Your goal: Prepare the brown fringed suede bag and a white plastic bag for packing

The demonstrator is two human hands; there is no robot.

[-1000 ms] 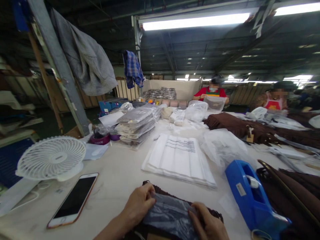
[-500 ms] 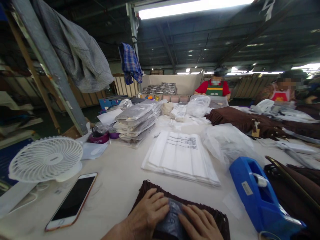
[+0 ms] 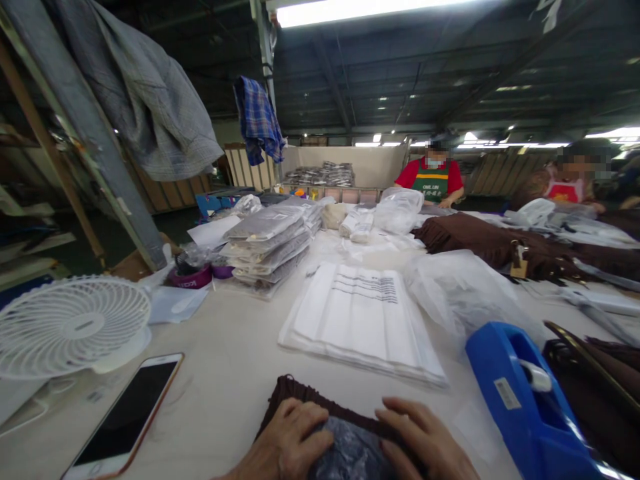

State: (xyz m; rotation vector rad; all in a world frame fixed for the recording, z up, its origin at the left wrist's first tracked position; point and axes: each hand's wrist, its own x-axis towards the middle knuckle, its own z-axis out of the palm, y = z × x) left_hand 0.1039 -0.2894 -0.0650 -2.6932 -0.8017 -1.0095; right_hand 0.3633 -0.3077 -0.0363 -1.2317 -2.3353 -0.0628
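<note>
A dark brown fabric piece with a gathered or fringed edge (image 3: 330, 403) lies on the table right below me. On top of it rests a crinkled, dark blue-grey packet that looks like plastic (image 3: 353, 448); its lower part is cut off by the frame. My left hand (image 3: 293, 437) lies over the left side, fingers bent slightly and pressing on the packet and brown fabric. Across the right side my right hand (image 3: 425, 437) is spread, fingers stretched out, some touching the packet's right edge. Neither hand grips anything visibly.
Ahead lies a stack of white printed bags (image 3: 365, 320). A blue tape dispenser (image 3: 525, 400) stands right, a phone (image 3: 127, 413) and white fan (image 3: 75, 327) left. Bagged grey items (image 3: 270, 240) are piled behind. Two co-workers sit across, near brown goods (image 3: 475, 240).
My right hand has shifted, its fingers lifting and spreading toward the fabric's far edge. My left hand stays on the packet. The camera view has moved slightly, and a co-worker's arms have moved.
</note>
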